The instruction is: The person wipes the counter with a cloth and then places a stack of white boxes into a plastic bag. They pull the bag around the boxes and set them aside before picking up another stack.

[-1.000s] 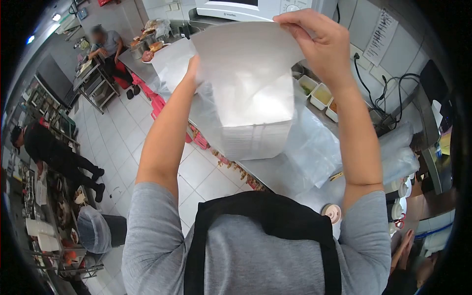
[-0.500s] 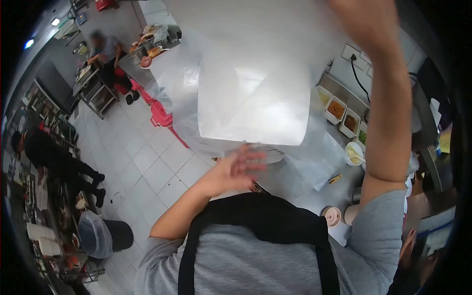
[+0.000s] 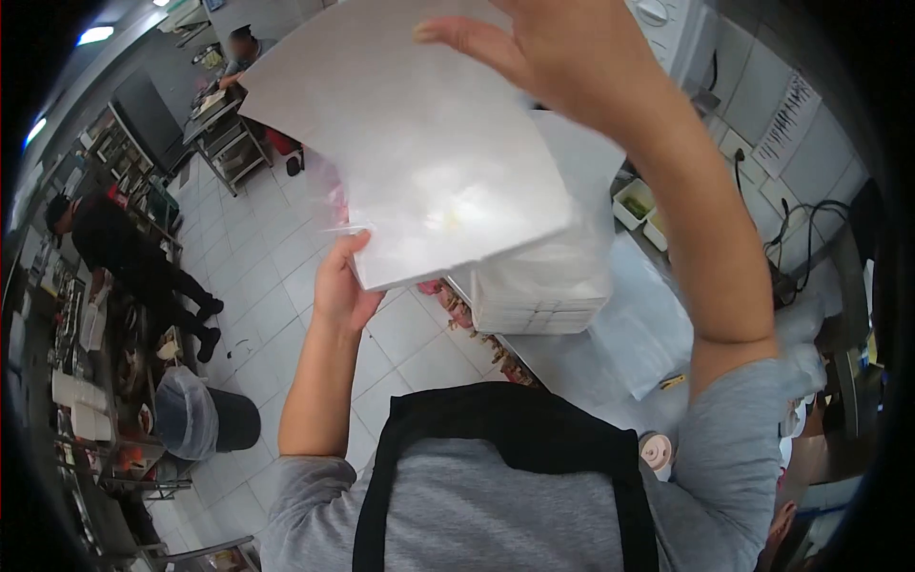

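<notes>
A large white sheet-like piece (image 3: 429, 162), smooth and shiny, is held up in front of me. My left hand (image 3: 345, 286) grips its lower left corner, thumb on the near face. Over its upper right part is my right hand (image 3: 562, 57), thumb stretched out to the left; its other fingers are largely cut off by the top edge. Below and right of the sheet, a stack of white foam-like containers (image 3: 543, 300) in clear plastic stands on the metal counter (image 3: 553, 357). Flat clear plastic (image 3: 639, 315) lies beside the stack.
Food tubs (image 3: 632, 205) stand by the tiled wall at the right. A yellow-and-black tool (image 3: 673, 381) and a pink lid (image 3: 656, 450) lie on the counter. Two people, one in black (image 3: 124, 248), work at the left and far back. A lined bin (image 3: 233, 419) stands on the floor.
The white piece has moved left and tilted, uncovering the container stack. My left hand has moved up and left and closed on its corner. My right hand has come down and left over it.
</notes>
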`<control>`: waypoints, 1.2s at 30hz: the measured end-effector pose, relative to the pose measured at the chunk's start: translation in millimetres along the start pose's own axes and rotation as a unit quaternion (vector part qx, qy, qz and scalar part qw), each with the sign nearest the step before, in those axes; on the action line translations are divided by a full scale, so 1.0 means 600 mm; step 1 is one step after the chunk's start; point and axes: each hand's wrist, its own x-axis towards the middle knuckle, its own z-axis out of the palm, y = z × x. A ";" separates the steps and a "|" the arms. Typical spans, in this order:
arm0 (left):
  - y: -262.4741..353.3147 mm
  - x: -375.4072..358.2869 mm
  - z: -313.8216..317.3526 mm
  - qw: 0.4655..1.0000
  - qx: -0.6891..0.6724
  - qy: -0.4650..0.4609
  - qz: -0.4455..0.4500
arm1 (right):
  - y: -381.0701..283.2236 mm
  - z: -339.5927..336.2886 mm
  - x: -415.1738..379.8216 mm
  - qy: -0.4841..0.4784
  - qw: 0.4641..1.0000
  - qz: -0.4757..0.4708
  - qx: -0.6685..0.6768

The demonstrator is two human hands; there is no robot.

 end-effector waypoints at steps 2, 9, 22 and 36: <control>0.015 0.013 -0.033 0.999 -0.001 0.041 0.016 | -0.042 0.006 -0.018 0.041 0.996 0.077 -0.007; 0.084 0.039 -0.084 0.971 0.084 0.097 0.200 | -0.159 0.122 -0.212 -0.316 0.347 0.636 0.612; 0.199 0.259 -0.082 0.929 0.154 0.088 0.325 | 0.052 0.252 -0.096 0.043 0.852 0.486 0.191; -0.047 0.531 -0.275 0.648 0.625 0.434 0.033 | -0.106 -0.050 -0.197 -0.040 0.832 0.552 -0.033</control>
